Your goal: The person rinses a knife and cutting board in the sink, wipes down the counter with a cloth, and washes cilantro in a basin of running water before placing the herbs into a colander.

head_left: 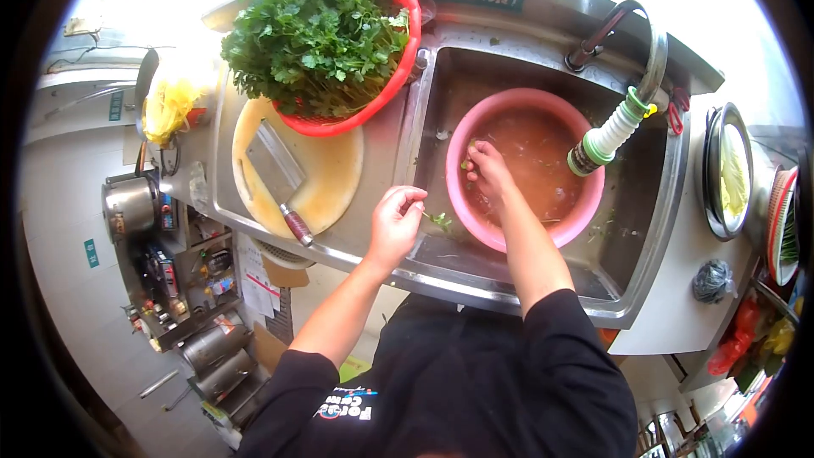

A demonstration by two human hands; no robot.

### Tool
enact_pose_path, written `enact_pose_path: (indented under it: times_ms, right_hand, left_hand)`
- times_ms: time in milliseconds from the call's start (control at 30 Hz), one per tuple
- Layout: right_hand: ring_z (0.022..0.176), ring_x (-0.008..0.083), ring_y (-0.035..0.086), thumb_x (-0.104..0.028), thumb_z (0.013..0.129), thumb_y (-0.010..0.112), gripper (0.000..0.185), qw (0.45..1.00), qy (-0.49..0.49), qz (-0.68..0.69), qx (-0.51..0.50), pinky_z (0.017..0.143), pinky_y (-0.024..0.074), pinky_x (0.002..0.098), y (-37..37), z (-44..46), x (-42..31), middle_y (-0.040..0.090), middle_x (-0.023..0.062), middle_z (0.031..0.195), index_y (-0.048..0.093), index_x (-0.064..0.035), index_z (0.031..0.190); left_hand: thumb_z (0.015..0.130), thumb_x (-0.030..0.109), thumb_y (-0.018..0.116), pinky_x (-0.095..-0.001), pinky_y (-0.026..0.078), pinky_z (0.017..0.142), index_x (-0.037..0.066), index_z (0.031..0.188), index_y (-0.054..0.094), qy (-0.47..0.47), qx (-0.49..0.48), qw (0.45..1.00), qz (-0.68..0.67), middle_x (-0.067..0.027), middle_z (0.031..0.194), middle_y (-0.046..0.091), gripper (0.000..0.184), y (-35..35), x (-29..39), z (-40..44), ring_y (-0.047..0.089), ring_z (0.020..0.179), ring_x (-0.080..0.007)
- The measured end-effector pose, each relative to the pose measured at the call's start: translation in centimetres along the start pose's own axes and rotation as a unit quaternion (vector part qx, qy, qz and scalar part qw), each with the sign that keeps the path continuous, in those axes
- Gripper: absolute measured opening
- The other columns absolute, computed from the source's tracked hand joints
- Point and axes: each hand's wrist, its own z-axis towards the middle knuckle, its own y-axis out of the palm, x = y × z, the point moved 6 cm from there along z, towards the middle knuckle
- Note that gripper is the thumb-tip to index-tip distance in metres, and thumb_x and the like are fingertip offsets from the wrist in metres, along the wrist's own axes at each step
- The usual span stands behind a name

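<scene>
My left hand (396, 227) is closed in a pinch over the near left rim of the sink. From its fingertips sticks a thin leafy green sprig (439, 220). Over the pink basin (459, 201), which stands in the sink and holds brownish water (543, 157), my right hand (489, 171) is closed. A bit of green shows at its fingertips, too small to name. A red basket (409, 42) heaped with leafy green herbs (318, 34) sits up and left of my hands.
A cleaver (284, 171) lies on a round cutting board (335, 178) at left, its handle past the board's edge. The faucet (657, 55) hangs its white-and-green nozzle (615, 133) over the basin's right side. Plates (712, 178) stand at right.
</scene>
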Motion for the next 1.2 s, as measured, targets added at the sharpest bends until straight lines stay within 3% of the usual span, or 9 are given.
enact_pose_path:
  times_ms: [267, 400, 533, 600, 667, 733, 867, 1033, 1200]
  right_hand:
    - [0.055, 0.0063, 0.045, -0.014, 0.099, 0.053, 0.006, 0.974, -0.002, -0.220, 0.051, 0.045, 0.0344, 0.0221, 2.5, -8.2, -5.3, 0.049, -0.0031, 0.069, 0.051, -0.0091, 0.098]
    - [0.060, 0.0035, 0.044, -0.014, 0.100, 0.054, 0.007, 0.933, -0.272, -0.174, -0.157, 0.048, 0.0334, 0.0189, 20.0, -16.2, -14.8, 0.050, -0.0018, 0.077, 0.050, -0.0096, 0.105]
    - [0.066, 0.0095, 0.049, -0.011, 0.098, 0.057, 0.011, 0.808, -0.533, -0.153, -0.202, 0.057, 0.0419, 0.0226, 31.4, -19.4, -20.2, 0.054, 0.0036, 0.082, 0.052, -0.0049, 0.106]
    - [0.088, 0.0265, 0.062, -0.009, 0.093, 0.060, 0.015, 0.640, -0.673, -0.357, -0.099, 0.079, 0.0494, 0.0360, 33.5, -14.4, -20.4, 0.063, 0.0146, 0.093, 0.058, 0.0003, 0.104]
    - [0.112, 0.0387, 0.056, -0.009, 0.088, 0.061, 0.022, 0.539, -0.499, -0.679, -0.004, 0.097, 0.0455, 0.0457, 30.9, -8.2, -18.6, 0.063, 0.0210, 0.118, 0.065, 0.0002, 0.108]
    - [0.115, 0.0377, 0.055, -0.008, 0.088, 0.061, 0.022, 0.504, -0.655, -0.563, 0.013, 0.097, 0.0451, 0.0447, 29.5, -12.5, -20.9, 0.063, 0.0200, 0.118, 0.067, -0.0008, 0.108]
    - [0.095, 0.0316, 0.065, -0.001, 0.089, 0.058, 0.019, 0.779, -0.455, -0.432, -0.019, 0.086, 0.0504, 0.0380, 17.4, -13.9, -19.5, 0.068, 0.0153, 0.103, 0.067, -0.0015, 0.107]
    - [0.106, 0.0362, 0.062, -0.012, 0.084, 0.065, 0.033, 0.656, -0.186, -0.732, 0.001, 0.094, 0.0489, 0.0421, -6.3, -11.8, -8.0, 0.067, 0.0147, 0.111, 0.066, -0.0081, 0.117]
    - [0.114, 0.0359, 0.058, -0.019, 0.080, 0.066, 0.040, 0.527, -0.146, -0.835, -0.056, 0.096, 0.0482, 0.0441, -10.9, -13.1, -3.5, 0.066, 0.0141, 0.117, 0.066, -0.0153, 0.119]
  left_hand:
    - [0.089, -0.006, 0.059, -0.0238, 0.049, 0.081, -0.003, 0.101, 0.065, 0.043, 0.016, 0.998, -0.036, -0.0054, 0.106, 0.058, 0.014, -0.5, 4.1, 0.3, 0.059, 0.090, -0.0107]
    - [0.089, -0.009, 0.058, -0.0234, 0.049, 0.080, -0.001, 0.102, 0.062, 0.183, 0.101, 0.977, -0.028, -0.0050, 0.105, 0.059, 0.015, -6.1, 11.9, 1.6, 0.059, 0.090, -0.0109]
    - [0.089, -0.008, 0.060, -0.0238, 0.049, 0.081, 0.000, 0.103, 0.062, 0.278, 0.230, 0.932, -0.013, -0.0056, 0.098, 0.061, 0.016, -12.5, 18.9, 3.9, 0.059, 0.089, -0.0117]
    - [0.085, -0.004, 0.063, -0.0297, 0.052, 0.081, 0.002, 0.099, 0.066, 0.328, 0.235, 0.910, 0.100, -0.0130, 0.106, 0.064, 0.016, -14.0, 18.9, 7.3, 0.064, 0.093, -0.0224]
    - [0.084, 0.004, 0.064, -0.0350, 0.053, 0.086, 0.004, 0.100, 0.069, 0.258, 0.226, 0.867, 0.362, -0.0166, 0.115, 0.065, 0.017, -14.3, 13.8, 10.7, 0.065, 0.100, -0.0297]
    - [0.084, 0.009, 0.064, -0.0390, 0.052, 0.090, 0.005, 0.101, 0.071, 0.258, 0.214, 0.886, 0.320, -0.0175, 0.118, 0.065, 0.018, -14.9, 14.1, 10.4, 0.064, 0.104, -0.0329]
    - [0.086, 0.005, 0.064, -0.0369, 0.054, 0.083, 0.002, 0.099, 0.069, 0.284, 0.269, 0.881, 0.266, -0.0147, 0.107, 0.068, 0.015, -15.0, 14.0, 7.5, 0.066, 0.095, -0.0308]
    - [0.088, -0.006, 0.062, -0.0271, 0.051, 0.080, -0.003, 0.100, 0.066, 0.267, 0.185, 0.935, 0.144, -0.0106, 0.101, 0.064, 0.013, -11.2, 13.0, 2.2, 0.063, 0.090, -0.0180]
    - [0.084, -0.005, 0.063, -0.0322, 0.053, 0.077, -0.003, 0.095, 0.067, 0.197, 0.009, 0.968, 0.153, -0.0139, 0.095, 0.065, 0.012, -4.5, 6.9, -0.6, 0.065, 0.087, -0.0245]
